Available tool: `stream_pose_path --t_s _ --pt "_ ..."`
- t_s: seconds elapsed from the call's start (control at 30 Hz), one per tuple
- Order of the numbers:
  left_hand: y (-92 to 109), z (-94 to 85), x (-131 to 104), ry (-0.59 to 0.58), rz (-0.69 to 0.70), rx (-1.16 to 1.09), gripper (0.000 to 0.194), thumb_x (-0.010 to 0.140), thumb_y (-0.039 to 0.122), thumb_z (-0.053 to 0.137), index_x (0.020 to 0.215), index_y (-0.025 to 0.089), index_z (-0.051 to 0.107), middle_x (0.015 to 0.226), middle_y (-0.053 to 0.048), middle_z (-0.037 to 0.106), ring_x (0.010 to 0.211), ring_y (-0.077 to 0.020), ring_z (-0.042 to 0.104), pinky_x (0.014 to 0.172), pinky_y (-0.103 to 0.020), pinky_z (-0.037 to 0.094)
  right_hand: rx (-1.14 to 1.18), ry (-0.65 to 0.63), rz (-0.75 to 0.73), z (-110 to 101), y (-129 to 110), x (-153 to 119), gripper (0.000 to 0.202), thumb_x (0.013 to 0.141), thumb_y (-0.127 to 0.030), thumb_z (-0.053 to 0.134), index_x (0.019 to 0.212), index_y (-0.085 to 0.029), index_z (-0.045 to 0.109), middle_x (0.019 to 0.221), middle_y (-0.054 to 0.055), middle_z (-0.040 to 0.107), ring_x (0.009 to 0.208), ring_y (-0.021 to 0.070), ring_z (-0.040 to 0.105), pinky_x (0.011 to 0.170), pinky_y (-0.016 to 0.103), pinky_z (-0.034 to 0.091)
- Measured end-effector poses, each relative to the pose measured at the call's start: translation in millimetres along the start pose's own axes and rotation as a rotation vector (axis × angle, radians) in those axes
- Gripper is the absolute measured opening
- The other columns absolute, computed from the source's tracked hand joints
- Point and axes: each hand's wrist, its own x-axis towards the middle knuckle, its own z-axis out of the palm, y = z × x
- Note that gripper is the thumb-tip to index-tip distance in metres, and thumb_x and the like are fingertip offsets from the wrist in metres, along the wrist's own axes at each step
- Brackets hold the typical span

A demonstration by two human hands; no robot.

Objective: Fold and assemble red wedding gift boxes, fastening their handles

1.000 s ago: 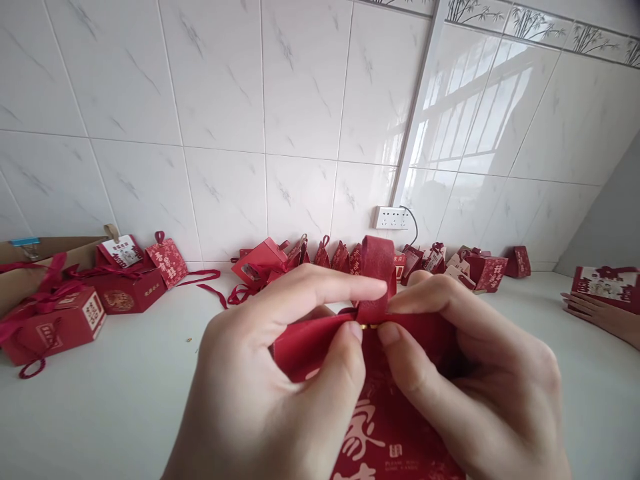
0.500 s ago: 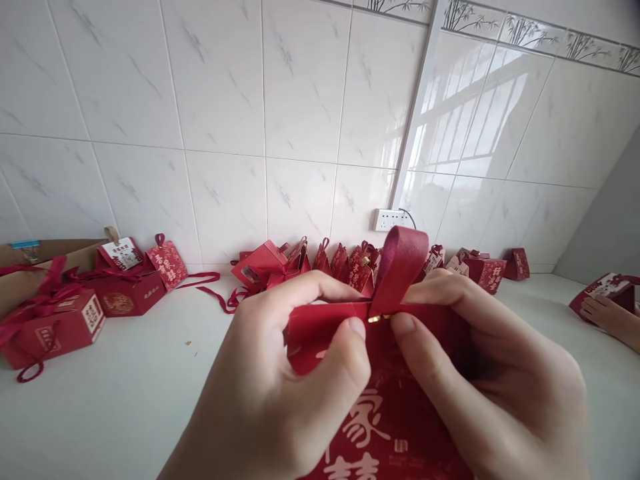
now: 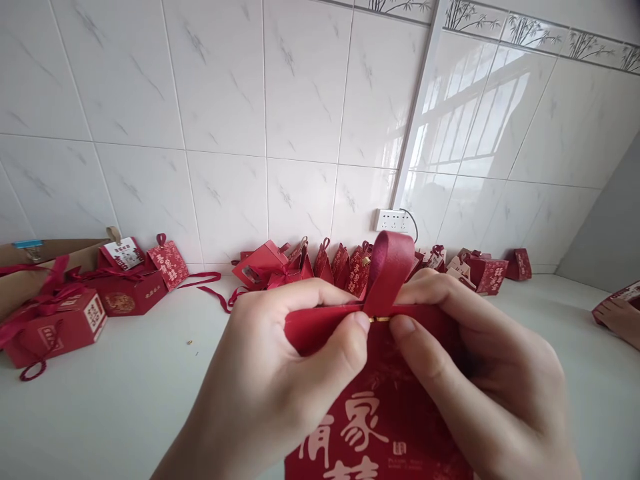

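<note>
A red paper box (image 3: 370, 400) with pale printed characters is held upright close to the camera. From its top edge rises a red strap loop (image 3: 393, 270), with a thin gold fastener (image 3: 381, 319) at its base. My left hand (image 3: 285, 373) pinches the top edge left of the loop, thumb in front and index finger behind. On the right side my right hand (image 3: 480, 367) grips the same edge, its thumb tip beside the fastener. The other fingers of both hands are partly hidden behind the box.
Red boxes (image 3: 133, 290) and a brown carton (image 3: 75, 250) stand at the left. More small red boxes (image 3: 323, 267) line the tiled wall, below a white socket strip (image 3: 393, 220). Another person's hand (image 3: 620, 317) touches a red box at the right edge.
The strap loop has shifted slightly left and down, and my right hand has moved a little left. More of the box's printed front shows. The other person's hand has moved right.
</note>
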Motion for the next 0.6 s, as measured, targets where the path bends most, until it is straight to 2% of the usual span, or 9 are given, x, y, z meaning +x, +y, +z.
stream_pose_path --t_s 0.17,0.37,0.6 --pt "-2.3 0.4 0.6 0.049 0.026 0.027 0.018 0.078 0.034 0.063 0.067 0.02 0.068 0.059 0.001 0.066 0.044 -0.0116 0.055 0.032 -0.018 0.038 -0.01 0.005 0.038 -0.1 -1.8 -0.6 0.01 0.089 -0.026 0.056 0.086 -0.024 0.065 0.061 0.0 0.059 0.051 0.0141 0.058 0.039 0.021 0.045" --pt "-1.0 0.9 0.2 0.025 0.028 -0.013 0.022 0.08 0.032 0.062 0.062 0.02 0.066 0.06 0.001 0.066 0.047 -0.0127 0.058 0.034 -0.018 0.039 -0.022 0.01 0.014 0.5 -2.2 0.4 0.008 0.088 -0.027 0.059 0.086 -0.024 0.065 0.067 0.0 0.064 0.051 0.0131 0.058 0.04 0.02 0.046" --pt "-1.1 1.2 -1.9 0.134 0.015 0.032 0.016 0.08 0.031 0.06 0.07 0.022 0.069 0.054 0.001 0.063 0.055 -0.0164 0.063 0.038 -0.02 0.046 -0.028 0.004 0.028 0.4 -3.2 -1.7 0.011 0.091 -0.027 0.055 0.091 -0.025 0.065 0.057 -0.001 0.055 0.047 0.0132 0.054 0.038 0.021 0.043"
